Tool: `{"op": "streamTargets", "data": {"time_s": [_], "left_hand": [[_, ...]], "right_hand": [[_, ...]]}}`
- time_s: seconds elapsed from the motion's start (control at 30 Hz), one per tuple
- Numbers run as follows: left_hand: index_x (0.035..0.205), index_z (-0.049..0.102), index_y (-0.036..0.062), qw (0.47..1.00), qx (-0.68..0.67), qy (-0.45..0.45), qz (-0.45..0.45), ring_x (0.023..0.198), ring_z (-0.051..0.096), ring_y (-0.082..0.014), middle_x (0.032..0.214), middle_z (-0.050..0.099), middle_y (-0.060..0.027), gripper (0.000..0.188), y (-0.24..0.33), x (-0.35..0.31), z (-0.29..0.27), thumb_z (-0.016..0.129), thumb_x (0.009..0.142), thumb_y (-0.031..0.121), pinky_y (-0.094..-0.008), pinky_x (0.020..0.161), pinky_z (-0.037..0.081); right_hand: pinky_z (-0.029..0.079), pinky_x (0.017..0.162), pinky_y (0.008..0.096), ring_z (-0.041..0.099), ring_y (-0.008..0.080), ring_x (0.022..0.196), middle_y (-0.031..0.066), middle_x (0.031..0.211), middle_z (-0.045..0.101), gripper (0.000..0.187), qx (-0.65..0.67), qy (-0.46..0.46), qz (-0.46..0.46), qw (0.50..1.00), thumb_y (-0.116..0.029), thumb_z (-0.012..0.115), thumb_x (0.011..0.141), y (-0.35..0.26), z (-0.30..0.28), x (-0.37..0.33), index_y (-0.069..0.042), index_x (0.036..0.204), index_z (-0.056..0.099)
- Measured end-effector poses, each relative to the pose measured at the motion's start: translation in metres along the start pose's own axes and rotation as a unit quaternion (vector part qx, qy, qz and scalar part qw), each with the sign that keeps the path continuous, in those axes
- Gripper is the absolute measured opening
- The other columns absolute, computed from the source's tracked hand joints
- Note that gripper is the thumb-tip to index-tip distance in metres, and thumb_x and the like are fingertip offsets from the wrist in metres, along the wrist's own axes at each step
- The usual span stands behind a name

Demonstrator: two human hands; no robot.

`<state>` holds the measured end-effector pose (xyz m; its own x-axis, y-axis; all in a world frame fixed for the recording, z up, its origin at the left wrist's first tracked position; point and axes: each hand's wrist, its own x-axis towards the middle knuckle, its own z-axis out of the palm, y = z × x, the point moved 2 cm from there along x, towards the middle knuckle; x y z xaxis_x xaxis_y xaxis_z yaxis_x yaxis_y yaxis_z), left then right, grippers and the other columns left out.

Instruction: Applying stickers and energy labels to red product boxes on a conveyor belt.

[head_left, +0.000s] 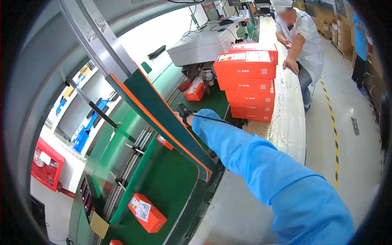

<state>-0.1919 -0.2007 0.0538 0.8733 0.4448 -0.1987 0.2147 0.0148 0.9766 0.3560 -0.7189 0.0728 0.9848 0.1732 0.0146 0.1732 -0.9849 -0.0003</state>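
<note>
My right arm, in a blue sleeve, reaches from the lower right across to the green conveyor belt [173,194]. My right hand [187,116] wears a small dark device strapped at the wrist. Its fingers are hidden behind the dark green post [157,104] with orange edges, so what they hold, if anything, does not show. Below the hand, part of an orange-red box [164,142] shows behind that post. A labelled orange-red box [148,213] lies on the nearer belt, and another orange-red box [195,89] lies farther along. My left hand is out of view.
Orange-red boxes [249,98] stand stacked on a film-wrapped table [288,126], right of the belt. Beyond them, a white-coated person [302,45] leans at the table. A white machine housing [204,47] spans the far belt. Metal guide rails [122,173] run along its left side.
</note>
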Motion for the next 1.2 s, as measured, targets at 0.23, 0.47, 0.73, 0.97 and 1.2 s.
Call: {"op": "streamTargets", "data": {"time_s": [0.23,0.47,0.73,0.97,1.2], "left_hand": [[0.118,0.065,-0.0059,1.0,-0.004,0.003,0.0,0.097,0.067,-0.0251,0.111,0.07,-0.0171,0.03,-0.001,-0.002,-0.002,0.061,0.103,0.02,-0.0391,0.088,0.057],[0.12,0.065,-0.0062,1.0,0.018,0.015,0.013,0.098,0.067,-0.0273,0.112,0.07,-0.019,0.033,0.009,-0.01,0.003,0.062,0.103,0.022,-0.0412,0.088,0.056],[0.126,0.064,-0.007,0.976,0.16,0.065,0.132,0.101,0.066,-0.0316,0.117,0.07,-0.0231,0.042,-0.027,-0.005,-0.034,0.064,0.102,0.027,-0.0455,0.092,0.054],[0.134,0.05,-0.0025,0.962,0.181,0.083,0.189,0.107,0.061,-0.0242,0.124,0.063,-0.016,0.047,-0.062,0.005,-0.069,0.069,0.098,0.021,-0.0392,0.094,0.05],[0.129,0.053,-0.0032,0.976,-0.177,0.091,0.084,0.103,0.063,-0.0187,0.124,0.063,-0.0133,0.042,-0.06,-0.063,-0.072,0.07,0.098,0.02,-0.0345,0.088,0.051]], "right_hand": [[0.048,0.102,0.0487,0.054,0.0452,0.124,0.0293,0.134,0.055,0.105,-0.015,0.025,0.081,0.996,-0.06,0.083,0.06,0.001,-0.018,-0.009,0.004,0.136,0.052],[0.052,0.094,0.048,0.062,0.0446,0.111,0.0345,0.124,0.056,0.118,0.221,0.155,0.221,0.937,-0.071,0.083,0.054,0.008,-0.067,-0.094,0.013,0.131,0.052],[0.047,0.084,0.0511,0.059,0.0407,0.105,0.0336,0.121,0.056,0.099,0.09,0.191,0.239,0.948,-0.063,0.076,0.065,-0.075,-0.081,-0.307,-0.005,0.142,0.052],[0.046,0.095,0.0517,0.054,0.0404,0.114,0.0211,0.124,0.055,0.086,0.079,0.28,0.186,0.939,-0.06,0.076,0.074,-0.082,0.015,-0.436,-0.009,0.14,0.055],[0.045,0.101,0.0517,0.055,0.0368,0.121,0.0201,0.131,0.056,0.062,-0.078,0.237,0.198,0.948,-0.044,0.075,0.081,-0.077,-0.025,-0.402,-0.01,0.131,0.063]]}}
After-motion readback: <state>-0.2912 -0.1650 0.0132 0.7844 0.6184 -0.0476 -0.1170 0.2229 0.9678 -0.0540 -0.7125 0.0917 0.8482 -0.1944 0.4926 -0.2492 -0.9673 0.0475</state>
